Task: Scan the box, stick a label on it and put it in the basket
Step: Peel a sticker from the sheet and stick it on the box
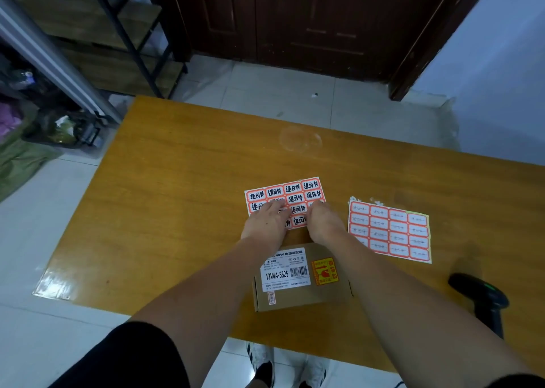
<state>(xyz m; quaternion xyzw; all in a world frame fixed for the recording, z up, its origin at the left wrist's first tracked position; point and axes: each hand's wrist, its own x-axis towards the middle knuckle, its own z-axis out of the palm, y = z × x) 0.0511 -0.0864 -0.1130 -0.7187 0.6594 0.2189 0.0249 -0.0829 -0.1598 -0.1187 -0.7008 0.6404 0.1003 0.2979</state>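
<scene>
Both your hands are on the red-bordered handwritten label sheet (284,200).
Left hand (265,221) lies flat; right hand (323,221) curls, grip unclear. The brown cardboard box (303,281) sits under your wrists on the yellow wooden table (177,195).

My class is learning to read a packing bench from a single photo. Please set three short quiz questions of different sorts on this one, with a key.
1. True or false: the scanner lies at the table's right side, untouched by either hand.
2. Which sheet are both hands working on? A) the handwritten label sheet B) the blank label sheet
3. Fill in: the cardboard box lies ____ the forearms, nearer the person than the sheets.

Key: 1 true. 2 A: the left hand and the right hand both rest on it, fingers at its labels. 3 under.
</scene>
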